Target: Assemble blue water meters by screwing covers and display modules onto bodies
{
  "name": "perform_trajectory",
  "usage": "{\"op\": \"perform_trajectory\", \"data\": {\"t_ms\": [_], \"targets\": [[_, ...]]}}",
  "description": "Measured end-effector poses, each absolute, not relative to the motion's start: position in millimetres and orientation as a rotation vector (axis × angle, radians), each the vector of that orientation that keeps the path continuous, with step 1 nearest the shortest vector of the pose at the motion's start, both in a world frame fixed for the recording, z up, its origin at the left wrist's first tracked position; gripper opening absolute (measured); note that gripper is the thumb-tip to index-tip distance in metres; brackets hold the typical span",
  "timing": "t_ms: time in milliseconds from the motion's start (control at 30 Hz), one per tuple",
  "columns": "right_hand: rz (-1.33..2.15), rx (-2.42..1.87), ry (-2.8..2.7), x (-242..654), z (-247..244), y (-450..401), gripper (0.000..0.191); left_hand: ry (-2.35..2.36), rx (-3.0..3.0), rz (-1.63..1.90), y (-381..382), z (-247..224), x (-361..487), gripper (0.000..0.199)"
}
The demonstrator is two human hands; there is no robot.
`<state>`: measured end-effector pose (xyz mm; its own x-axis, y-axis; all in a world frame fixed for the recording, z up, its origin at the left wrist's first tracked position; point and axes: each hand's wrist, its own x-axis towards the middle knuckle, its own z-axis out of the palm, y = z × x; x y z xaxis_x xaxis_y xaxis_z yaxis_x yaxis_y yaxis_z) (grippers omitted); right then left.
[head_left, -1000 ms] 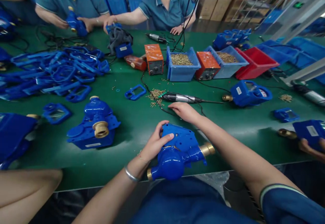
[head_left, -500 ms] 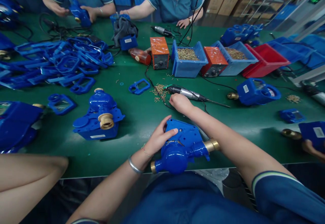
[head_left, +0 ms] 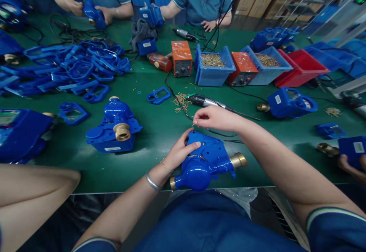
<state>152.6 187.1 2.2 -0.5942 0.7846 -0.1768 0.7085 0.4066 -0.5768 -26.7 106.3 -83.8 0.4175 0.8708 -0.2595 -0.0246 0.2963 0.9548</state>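
Note:
My left hand (head_left: 178, 151) is closed on the left side of a blue water meter (head_left: 197, 174), its thumb lying over the flat plate. The meter lies face down at the table's front edge, with brass threaded ends at both sides. Above the plate's far corner, my right hand (head_left: 214, 117) pinches a small brass screw (head_left: 193, 124) pointing down, apart from the meter. Beyond that hand are a loose pile of screws (head_left: 182, 100) and an electric screwdriver (head_left: 207, 101) lying on the table, partly behind the hand.
Another blue meter (head_left: 114, 130) stands to the left, near a blue frame (head_left: 158, 95). A heap of blue frames (head_left: 82, 69) covers the far left. Orange boxes (head_left: 182, 59), a blue screw bin (head_left: 214, 74) and a red bin (head_left: 303, 69) line the back. Co-workers sit opposite and at both sides.
My right hand has come back from beside the screw pile toward the meter, a screw now showing in its fingertips. My left hand stays on the meter. A co-worker opposite has lifted a blue meter.

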Motion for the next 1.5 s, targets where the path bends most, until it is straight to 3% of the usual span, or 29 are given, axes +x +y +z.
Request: {"op": "perform_trajectory", "data": {"t_ms": [67, 267, 533, 700, 867, 1033, 1267, 1433, 1500], "targets": [[1.010, -1.198, -2.585, 152.4, 14.1, 175.3, 0.014, 0.923, 1.123, 0.762, 107.5, -86.5, -26.7, 0.074], [0.667, -1.247, -2.738, 144.9, 12.0, 163.0, 0.009, 0.925, 1.131, 0.769, 108.6, -92.0, -27.3, 0.075], [0.699, -1.223, -2.702, 141.8, 9.4, 168.0, 0.005, 0.946, 1.145, 0.758, 108.4, -88.7, -27.3, 0.072], [0.584, -1.380, -2.522, 155.9, -29.9, 204.3, 0.007, 1.000, 1.105, 0.722, 105.6, -83.2, -27.7, 0.079], [0.524, -1.422, -2.508, 156.1, -85.0, 233.9, 0.032, 0.975, 1.075, 0.735, 104.8, -83.1, -28.2, 0.076], [0.565, -1.463, -2.494, 149.7, -106.2, 243.9, 0.014, 0.982, 1.053, 0.700, 105.4, -81.3, -27.8, 0.080], [0.804, -1.416, -2.435, 153.5, -61.3, 225.2, 0.013, 0.984, 1.060, 0.698, 105.9, -82.6, -27.7, 0.081], [1.207, -1.081, -2.412, 152.4, 0.0, 185.2, 0.014, 0.950, 1.160, 0.768, 109.0, -85.8, -28.4, 0.071], [1.206, -0.974, -2.520, 151.5, 11.7, 173.2, 0.015, 0.913, 1.186, 0.784, 110.5, -87.1, -28.5, 0.066]]}}
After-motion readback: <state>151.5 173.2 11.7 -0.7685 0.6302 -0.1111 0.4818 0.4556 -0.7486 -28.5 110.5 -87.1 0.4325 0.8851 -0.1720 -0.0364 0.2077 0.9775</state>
